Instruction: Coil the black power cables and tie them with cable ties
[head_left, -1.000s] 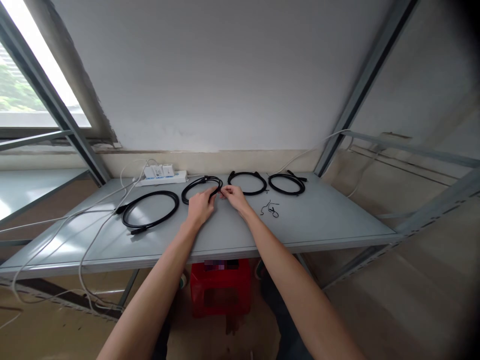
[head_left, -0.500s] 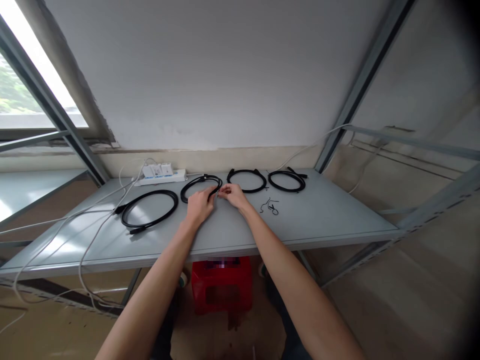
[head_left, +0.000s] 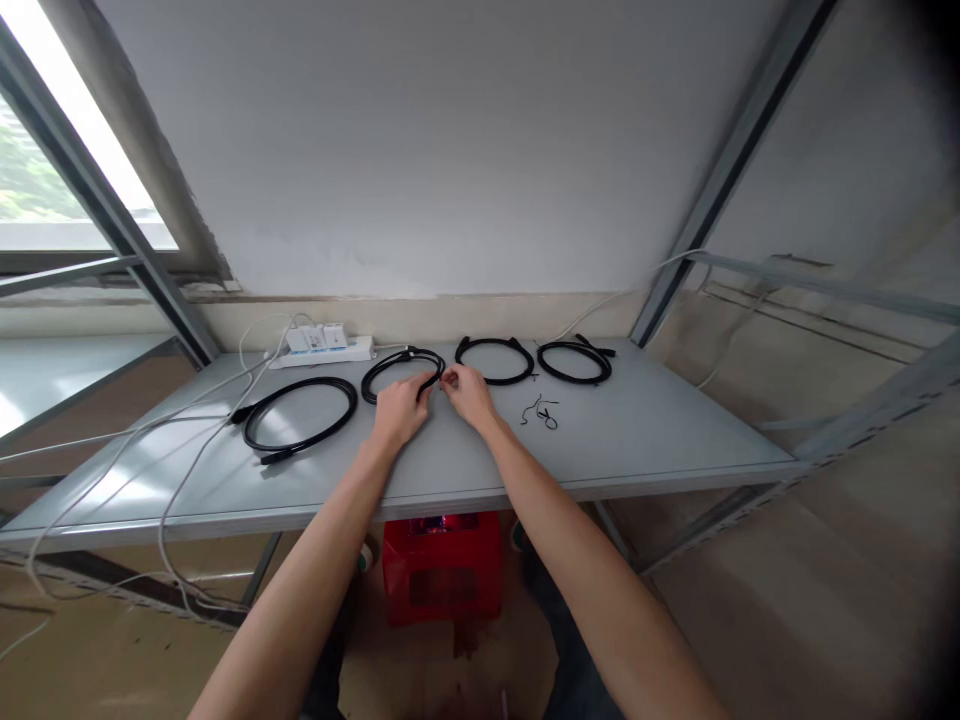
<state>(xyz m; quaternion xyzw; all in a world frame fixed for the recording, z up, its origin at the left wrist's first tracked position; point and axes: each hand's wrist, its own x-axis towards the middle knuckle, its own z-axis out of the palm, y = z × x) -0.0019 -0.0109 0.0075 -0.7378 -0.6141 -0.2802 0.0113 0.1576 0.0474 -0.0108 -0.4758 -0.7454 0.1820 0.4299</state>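
Observation:
A coiled black cable (head_left: 409,354) lies near the middle of the grey shelf. My left hand (head_left: 400,408) is closed on the right side of this coil, its fingers wrapped over the strands. Against the same side, my right hand (head_left: 469,395) is closed in a pinch at the coil's edge. What sits between its fingertips is too small and hidden to name. To the right of my right hand, several thin black ties (head_left: 546,412) lie loose in a small tangle.
A larger black cable coil (head_left: 354,402) lies on the left, with two more coils, one (head_left: 499,381) behind my right hand and one (head_left: 574,379) farther right. A white power strip (head_left: 360,350) stands by the wall. White cords hang over the shelf's (head_left: 660,440) left front edge. Below is a red stool (head_left: 442,565).
My right hand has shifted very slightly right and up along the coil's edge, still pinched. My left hand keeps its hold on the coiled cable.

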